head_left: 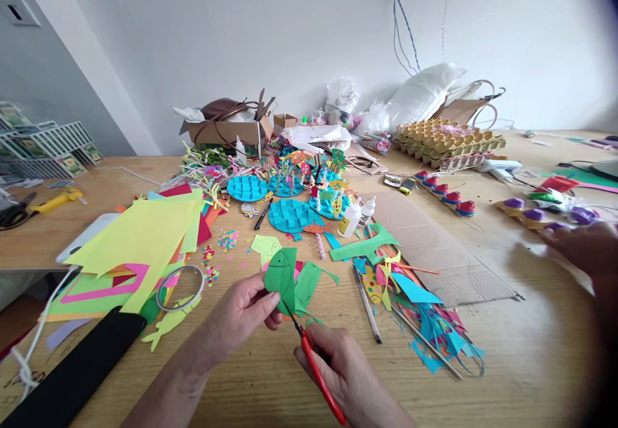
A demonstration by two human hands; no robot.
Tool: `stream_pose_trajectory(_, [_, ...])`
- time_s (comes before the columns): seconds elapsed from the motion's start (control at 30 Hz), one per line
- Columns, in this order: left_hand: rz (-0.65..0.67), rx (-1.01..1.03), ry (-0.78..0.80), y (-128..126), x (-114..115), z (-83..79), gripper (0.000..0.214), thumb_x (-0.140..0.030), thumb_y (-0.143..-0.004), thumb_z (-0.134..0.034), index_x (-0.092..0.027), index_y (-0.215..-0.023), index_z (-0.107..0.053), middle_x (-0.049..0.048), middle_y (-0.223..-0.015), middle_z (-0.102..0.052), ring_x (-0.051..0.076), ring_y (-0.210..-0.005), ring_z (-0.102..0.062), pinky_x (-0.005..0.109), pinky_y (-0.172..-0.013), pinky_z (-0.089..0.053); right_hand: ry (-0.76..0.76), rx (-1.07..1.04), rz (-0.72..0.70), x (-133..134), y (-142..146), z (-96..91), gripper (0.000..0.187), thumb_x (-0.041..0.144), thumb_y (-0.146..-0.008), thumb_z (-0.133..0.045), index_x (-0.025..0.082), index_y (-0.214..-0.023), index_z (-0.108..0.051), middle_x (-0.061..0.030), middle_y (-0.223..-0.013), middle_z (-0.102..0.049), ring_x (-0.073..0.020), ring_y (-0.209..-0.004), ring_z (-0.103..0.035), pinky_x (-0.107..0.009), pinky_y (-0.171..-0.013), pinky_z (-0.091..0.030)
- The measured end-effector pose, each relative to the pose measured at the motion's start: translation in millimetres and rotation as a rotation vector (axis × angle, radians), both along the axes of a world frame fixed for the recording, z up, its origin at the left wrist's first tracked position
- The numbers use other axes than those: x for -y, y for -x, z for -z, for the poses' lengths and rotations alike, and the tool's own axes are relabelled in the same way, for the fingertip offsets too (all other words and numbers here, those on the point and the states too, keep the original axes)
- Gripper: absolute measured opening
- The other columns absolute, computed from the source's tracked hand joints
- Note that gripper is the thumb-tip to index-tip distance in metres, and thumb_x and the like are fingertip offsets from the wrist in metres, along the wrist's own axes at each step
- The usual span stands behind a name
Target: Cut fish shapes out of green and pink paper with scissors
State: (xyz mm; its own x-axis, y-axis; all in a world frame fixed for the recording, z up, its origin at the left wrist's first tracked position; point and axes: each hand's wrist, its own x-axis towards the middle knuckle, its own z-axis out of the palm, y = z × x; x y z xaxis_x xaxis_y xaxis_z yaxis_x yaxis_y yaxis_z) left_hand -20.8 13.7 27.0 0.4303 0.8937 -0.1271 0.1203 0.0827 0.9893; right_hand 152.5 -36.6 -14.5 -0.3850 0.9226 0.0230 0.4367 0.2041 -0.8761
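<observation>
My left hand (251,309) pinches a piece of green paper (280,277) with a fish outline and a dark eye dot drawn on it. In my right hand (338,357) are red-handled scissors (316,370), their blades at the lower edge of that paper. Just behind lies another green paper piece (308,283) with drawn lines. A light green cut paper (265,245) rests beyond my left hand. Green offcuts hang or lie near the blades; which of them are joined to the held paper I cannot tell.
Coloured paper sheets (140,235), a tape roll (181,286) and a black strap-like object (82,363) lie left. Blue discs (294,215) and glue bottles (349,219) stand ahead. Paper scraps (434,325) and cardboard (434,248) are right. Another person's hand (579,244) reaches in at far right.
</observation>
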Motion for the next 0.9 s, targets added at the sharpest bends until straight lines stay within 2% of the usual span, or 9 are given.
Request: stream_pose_trajectory(0.9, [-0.009,-0.014,0.024,-2.8,1.5,-6.4,0.018,-0.032,-0.076,-0.055,-0.015,-0.074,-0.059,-0.0022,-0.056,-0.054,0.011,-0.053,-0.051,0.022,-0.051,-0.043,-0.008,0.025,-0.011,2.1,-2.0,-0.6,0.031,0.03,-0.087,-0.041,0.019,-0.06,-0.031,0.006,-0.054,-0.031,-0.0089,-0.05,-0.028,-0.021,-0.046,-0.022])
